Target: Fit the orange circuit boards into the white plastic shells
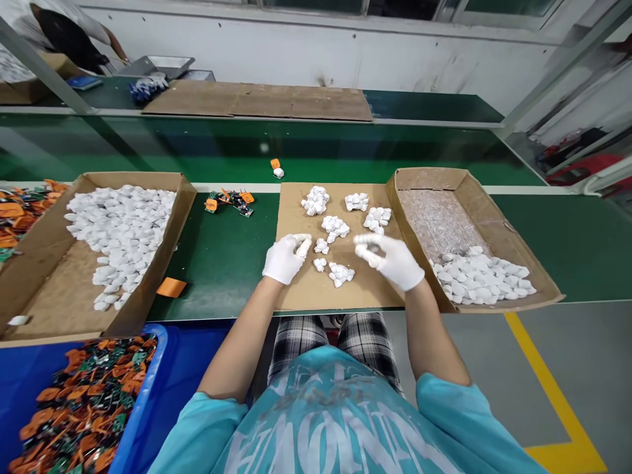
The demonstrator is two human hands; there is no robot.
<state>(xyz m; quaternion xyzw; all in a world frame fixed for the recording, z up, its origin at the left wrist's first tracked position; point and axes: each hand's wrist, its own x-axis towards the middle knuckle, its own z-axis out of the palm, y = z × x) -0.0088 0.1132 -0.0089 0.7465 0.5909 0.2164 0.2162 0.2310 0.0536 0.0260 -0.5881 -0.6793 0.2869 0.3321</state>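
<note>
Both my hands wear white gloves and hover over a flat cardboard sheet (301, 289). My left hand (286, 259) is at the sheet's left side, its thumb and fingers curled together at the tips; whatever they pinch blends with the glove. My right hand (392, 260) is at the right, thumb and forefinger bent toward each other, their contents too white to make out. Between and beyond them lie small heaps of white rounded pieces, including a middle heap (335, 227), a near heap (341, 274), a far-left heap (315, 200) and a right heap (377, 218).
Left stands a cardboard box (54, 289) with many white pieces; right, another box (536, 280) holds fewer. Orange-and-green parts (230, 201) and an orange piece (171, 287) lie on the green table (217, 257). A blue bin (158, 355) holds similar parts. A person (74, 29) is at far left.
</note>
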